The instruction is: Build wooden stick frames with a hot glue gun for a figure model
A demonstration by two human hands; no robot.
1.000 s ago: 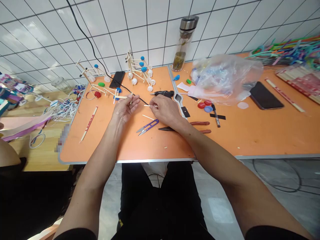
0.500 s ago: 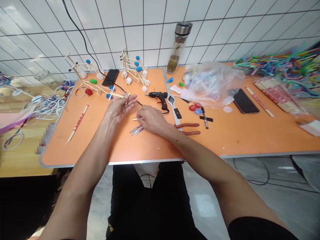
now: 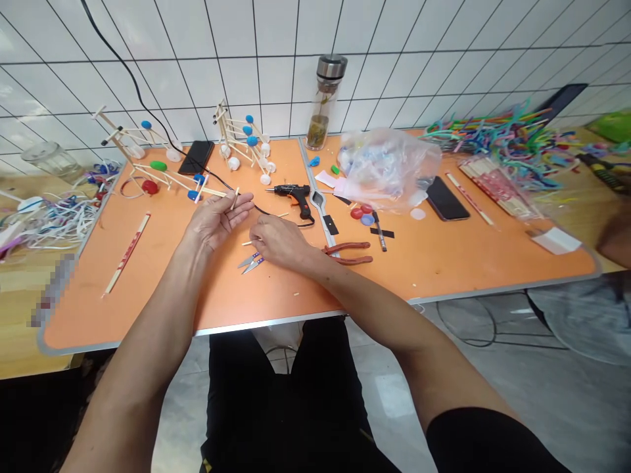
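Note:
My left hand (image 3: 213,221) is turned palm up above the table, its thumb holding thin wooden sticks (image 3: 217,192) against the fingers; one short piece stands crosswise near the fingertips. The other fingers are loosely stretched out. Close beside it, my right hand (image 3: 282,242) is palm down with its fingers pinched, and a short wooden stick (image 3: 247,244) pokes out from under them. Purple-handled thread snips (image 3: 252,262) lie partly beneath this hand. Just beyond the hands is a black hot glue gun (image 3: 294,195), with another short stick lying near it.
Stick frames with bottle-cap wheels (image 3: 241,141) and blue balloons stand at the back. Red-handled pliers (image 3: 352,253), a pen (image 3: 380,235) and a plastic bag (image 3: 389,167) lie to the right. A glass bottle (image 3: 323,112) stands by the wall. At far right is part of another person's arm (image 3: 616,236).
The view has swung to the right, so everything appears further left. Both hands keep nearly the same pose and place over the table.

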